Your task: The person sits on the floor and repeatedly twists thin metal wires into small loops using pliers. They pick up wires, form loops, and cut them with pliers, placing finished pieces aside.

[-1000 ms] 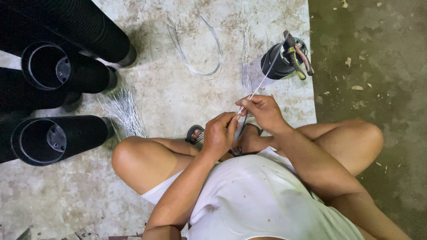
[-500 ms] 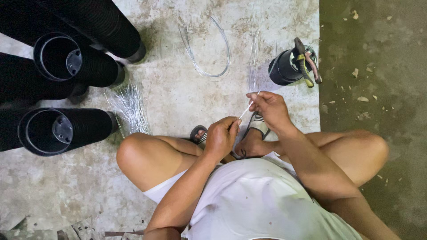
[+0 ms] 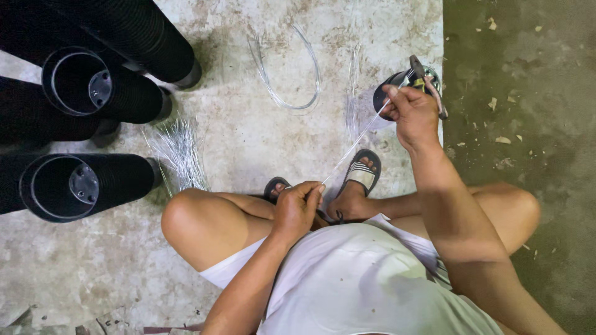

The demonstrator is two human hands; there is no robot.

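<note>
Stretching a thin wire strand (image 3: 354, 147) taut, my right hand (image 3: 415, 115) has moved out over the black canister (image 3: 388, 99) since a moment ago, grip pinching one end; my left hand (image 3: 297, 208) stays above my knee, pinching the other end. Loose wire bundle (image 3: 179, 152) lies on the concrete floor (image 3: 248, 124).

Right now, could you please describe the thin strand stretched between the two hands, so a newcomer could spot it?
Start at the pale concrete slab before the seated person. The strand runs taut from the left hand up to the right hand. Unlike the looped wires lying loose nearby, it is straight and held up.
</note>
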